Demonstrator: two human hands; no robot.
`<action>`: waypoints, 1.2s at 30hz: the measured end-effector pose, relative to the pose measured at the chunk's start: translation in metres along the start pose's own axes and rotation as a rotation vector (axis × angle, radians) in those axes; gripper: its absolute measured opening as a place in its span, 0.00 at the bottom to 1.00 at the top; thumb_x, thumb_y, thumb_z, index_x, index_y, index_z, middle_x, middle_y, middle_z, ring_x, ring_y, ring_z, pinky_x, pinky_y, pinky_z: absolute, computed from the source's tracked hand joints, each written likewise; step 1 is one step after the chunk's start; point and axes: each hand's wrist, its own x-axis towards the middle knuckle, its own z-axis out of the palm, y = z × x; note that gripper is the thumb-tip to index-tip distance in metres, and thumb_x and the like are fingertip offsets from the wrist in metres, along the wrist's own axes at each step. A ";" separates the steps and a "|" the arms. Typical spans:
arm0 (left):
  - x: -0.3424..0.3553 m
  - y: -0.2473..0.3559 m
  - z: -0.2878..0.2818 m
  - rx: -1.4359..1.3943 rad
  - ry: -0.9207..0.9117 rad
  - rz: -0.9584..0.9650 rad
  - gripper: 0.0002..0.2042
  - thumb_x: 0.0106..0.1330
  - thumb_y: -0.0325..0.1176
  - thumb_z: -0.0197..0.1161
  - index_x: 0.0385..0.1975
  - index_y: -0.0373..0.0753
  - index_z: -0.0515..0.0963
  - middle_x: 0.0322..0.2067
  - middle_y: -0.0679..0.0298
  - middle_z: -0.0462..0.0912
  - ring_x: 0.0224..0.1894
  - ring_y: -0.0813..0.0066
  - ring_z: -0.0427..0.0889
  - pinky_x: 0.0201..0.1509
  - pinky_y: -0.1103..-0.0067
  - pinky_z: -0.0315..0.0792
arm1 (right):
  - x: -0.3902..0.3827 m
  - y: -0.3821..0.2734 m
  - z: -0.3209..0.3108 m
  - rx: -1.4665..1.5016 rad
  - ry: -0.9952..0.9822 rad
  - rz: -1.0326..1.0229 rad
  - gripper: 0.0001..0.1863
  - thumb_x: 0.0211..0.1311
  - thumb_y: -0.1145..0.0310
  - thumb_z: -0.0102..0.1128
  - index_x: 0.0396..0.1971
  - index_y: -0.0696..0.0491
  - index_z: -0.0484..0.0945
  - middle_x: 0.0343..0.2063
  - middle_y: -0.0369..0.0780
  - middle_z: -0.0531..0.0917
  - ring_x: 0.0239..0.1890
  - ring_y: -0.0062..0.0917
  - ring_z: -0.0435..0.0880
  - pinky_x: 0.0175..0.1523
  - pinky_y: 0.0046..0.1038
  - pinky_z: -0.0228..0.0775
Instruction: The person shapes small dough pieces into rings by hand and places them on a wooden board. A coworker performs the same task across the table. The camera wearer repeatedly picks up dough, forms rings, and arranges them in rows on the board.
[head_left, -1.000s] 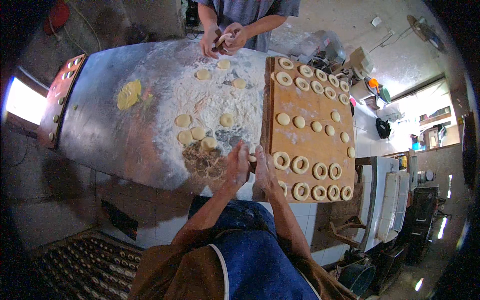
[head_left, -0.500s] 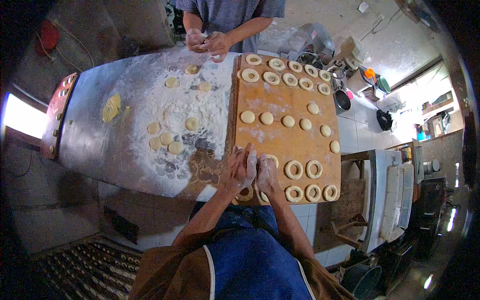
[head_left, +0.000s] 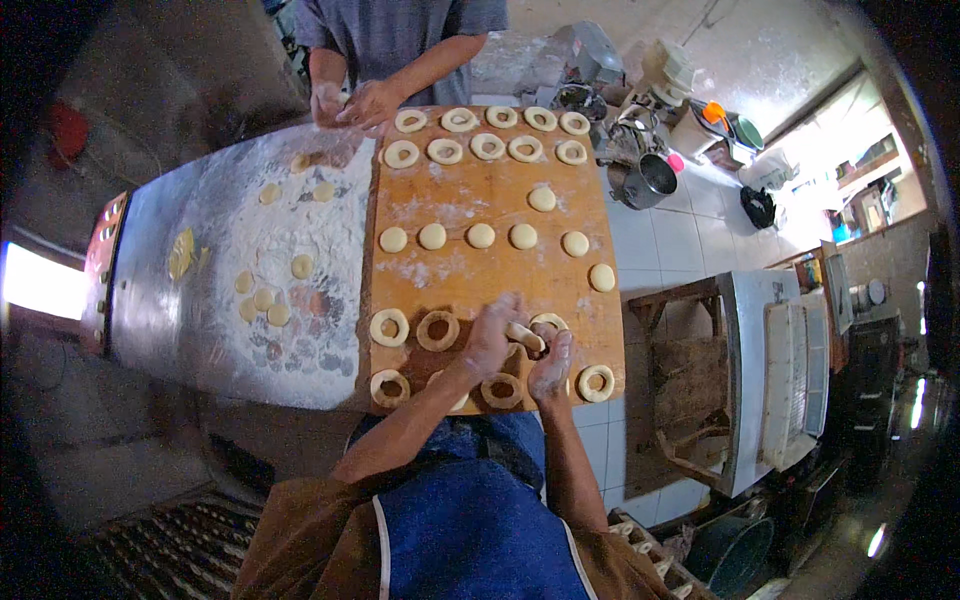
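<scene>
A pale dough ring (head_left: 525, 338), tilted, is between my hands above the near part of an orange-brown wooden board (head_left: 450, 283). My left hand (head_left: 489, 342) grips it from the left, and my right hand (head_left: 551, 368) has its fingers curled at the ring's right end. Under and around my hands lie more dough rings, among them one on the left (head_left: 389, 328) and one at the near right corner (head_left: 596, 383). Some are partly hidden by my hands and forearms. Several flat dough rounds (head_left: 481, 236) sit across the middle of the board.
Two rows of dough rings (head_left: 487, 146) line the board's far side. To the left, a metal table (head_left: 150, 270) carries flour, dough rounds (head_left: 302, 266) and a yellow smear (head_left: 181, 254). Across the table stands a co-worker (head_left: 400, 50), hands together. Pots (head_left: 650, 180) stand at the right.
My view has swung to the right. My hands, pressed close together before, have moved right along the board and parted slightly, and a dough ring now shows between them.
</scene>
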 end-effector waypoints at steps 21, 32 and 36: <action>0.030 -0.008 0.128 1.176 -0.151 0.276 0.15 0.72 0.42 0.48 0.39 0.38 0.75 0.36 0.54 0.80 0.43 0.56 0.76 0.48 0.60 0.66 | 0.014 -0.028 -0.143 -0.986 0.198 0.049 0.33 0.51 0.63 0.71 0.54 0.62 0.67 0.39 0.54 0.81 0.40 0.42 0.82 0.47 0.40 0.74; 0.024 -0.004 0.100 1.189 -0.220 0.438 0.15 0.59 0.43 0.64 0.41 0.42 0.78 0.44 0.61 0.79 0.50 0.58 0.73 0.56 0.60 0.62 | 0.122 0.003 -0.134 -1.118 -0.002 -0.581 0.21 0.57 0.74 0.61 0.52 0.61 0.71 0.44 0.52 0.77 0.47 0.48 0.76 0.51 0.43 0.70; 0.008 0.056 0.036 1.071 -0.179 0.377 0.13 0.61 0.41 0.63 0.41 0.42 0.77 0.43 0.60 0.79 0.50 0.59 0.74 0.56 0.62 0.63 | 0.153 0.050 -0.160 -0.783 -0.087 -0.331 0.19 0.57 0.72 0.62 0.48 0.58 0.74 0.43 0.50 0.79 0.48 0.48 0.76 0.53 0.42 0.71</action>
